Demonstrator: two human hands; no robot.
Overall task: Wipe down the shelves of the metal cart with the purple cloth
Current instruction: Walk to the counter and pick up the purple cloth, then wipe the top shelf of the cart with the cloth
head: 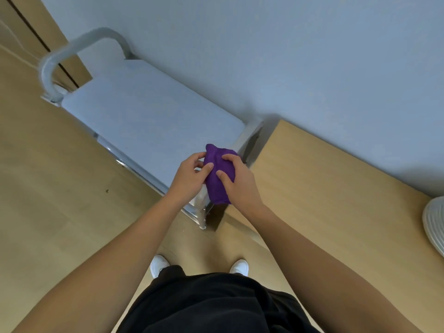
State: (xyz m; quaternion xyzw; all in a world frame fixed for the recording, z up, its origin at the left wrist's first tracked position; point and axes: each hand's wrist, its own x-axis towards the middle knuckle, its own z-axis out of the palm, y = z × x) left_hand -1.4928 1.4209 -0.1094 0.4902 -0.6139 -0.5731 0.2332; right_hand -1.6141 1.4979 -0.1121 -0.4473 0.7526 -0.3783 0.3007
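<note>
The purple cloth (219,179) was bunched into a soft lump, held by the left hand (189,175) and the right hand (237,180) over one corner of the metal cart (134,152). The cart's flat top shelf (149,116) was pale grey, with a curved handle (72,48) at the far end.

One cart (149,116) at ten o'clock, with one looped handle (72,51). One cloth (219,179) at centre. Two hands: left hand (189,176), right hand (237,181). Two shoes (158,264) (240,266) at six o'clock. One table (336,188) and one ribbed object (434,227) at three o'clock.
</note>
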